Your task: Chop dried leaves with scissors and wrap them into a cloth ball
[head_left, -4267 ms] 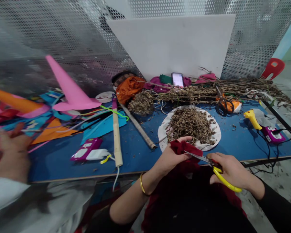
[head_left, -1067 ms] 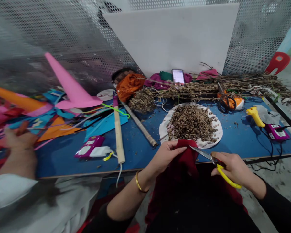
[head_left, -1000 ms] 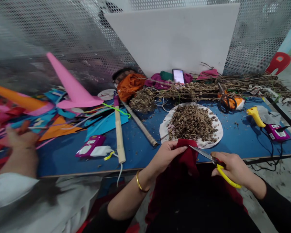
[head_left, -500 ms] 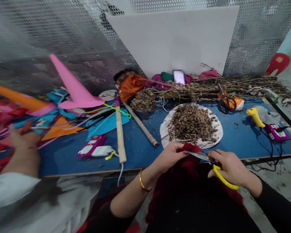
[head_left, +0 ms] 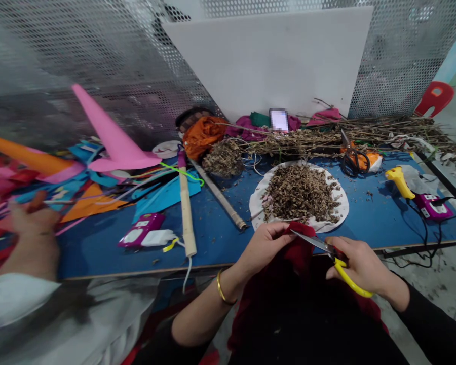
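Observation:
Dark red cloth (head_left: 298, 253) hangs over the front edge of the blue table, its upper edge pinched by my left hand (head_left: 266, 245). My right hand (head_left: 362, 263) is closed around yellow-handled scissors (head_left: 351, 281), whose blades point left and lie against the cloth close to my left fingertips. Whether the blades are apart is hard to tell. Just beyond both hands, a heap of dry brown plant bits (head_left: 302, 192) rests on a round white cloth (head_left: 341, 209).
At the left, another person's hand (head_left: 38, 238) reaches among coloured felt pieces near a pink cone (head_left: 102, 132). Sticks (head_left: 188, 218), a purple power strip (head_left: 146, 228), black scissors (head_left: 352, 157), a yellow glue gun (head_left: 401, 182) and dry stems (head_left: 307, 139) lie on the table (head_left: 228, 251).
The view has shifted slightly. My hands, the red cloth and the scissors keep nearly the same places, with the scissor tips a little farther from my left fingers.

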A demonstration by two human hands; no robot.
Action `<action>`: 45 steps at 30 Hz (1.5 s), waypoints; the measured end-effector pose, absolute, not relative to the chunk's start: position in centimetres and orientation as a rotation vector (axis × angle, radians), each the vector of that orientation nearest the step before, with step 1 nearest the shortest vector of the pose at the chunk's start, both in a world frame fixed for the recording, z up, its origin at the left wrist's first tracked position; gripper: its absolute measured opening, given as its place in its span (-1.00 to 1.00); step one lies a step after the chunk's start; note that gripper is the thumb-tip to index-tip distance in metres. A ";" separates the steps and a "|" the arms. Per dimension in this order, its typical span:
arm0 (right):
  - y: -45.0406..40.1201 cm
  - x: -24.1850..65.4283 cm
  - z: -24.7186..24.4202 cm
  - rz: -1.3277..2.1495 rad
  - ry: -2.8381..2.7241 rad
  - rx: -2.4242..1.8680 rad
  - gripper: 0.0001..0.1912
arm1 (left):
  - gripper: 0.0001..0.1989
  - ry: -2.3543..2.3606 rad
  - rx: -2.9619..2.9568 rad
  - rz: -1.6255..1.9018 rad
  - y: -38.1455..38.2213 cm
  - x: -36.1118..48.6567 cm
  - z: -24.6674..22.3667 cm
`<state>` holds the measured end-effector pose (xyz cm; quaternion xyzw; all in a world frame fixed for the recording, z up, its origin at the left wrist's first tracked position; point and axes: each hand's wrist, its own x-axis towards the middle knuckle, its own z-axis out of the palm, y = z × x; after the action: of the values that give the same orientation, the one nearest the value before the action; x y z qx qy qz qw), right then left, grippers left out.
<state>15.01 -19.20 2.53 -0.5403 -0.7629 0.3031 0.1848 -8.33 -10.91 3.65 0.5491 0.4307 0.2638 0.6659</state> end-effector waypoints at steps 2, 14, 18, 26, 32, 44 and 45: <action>-19.2 14.8 3.0 0.897 -2.146 -1.523 -0.36 | -0.71 0.959 1.242 0.588 -11.0 -8.2 3.8; -19.3 14.4 3.5 0.857 -2.201 -1.501 -0.42 | -0.69 0.884 1.164 0.560 -11.4 -7.9 3.8; -19.3 14.5 3.1 0.885 -2.172 -1.493 -0.54 | -0.65 0.884 1.138 0.567 -11.4 -8.1 3.8; -19.5 14.7 2.9 0.881 -2.187 -1.480 -0.55 | -0.67 0.937 1.120 0.597 -11.3 -8.3 3.8; -19.1 14.1 3.6 0.814 -2.245 -1.514 -0.39 | -0.69 0.865 1.126 0.553 -11.4 -7.7 4.2; -19.0 13.8 2.7 0.914 -2.129 -1.480 -0.57 | -0.72 0.875 1.206 0.481 -10.9 -7.9 4.2; -19.0 13.8 2.6 0.962 -2.095 -1.463 -0.58 | -0.72 0.879 1.189 0.486 -10.9 -7.9 4.1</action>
<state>13.83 -19.05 2.62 -0.5246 -0.7511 0.3450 0.2039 -7.93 -10.91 4.12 0.5362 0.3966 0.2194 0.7121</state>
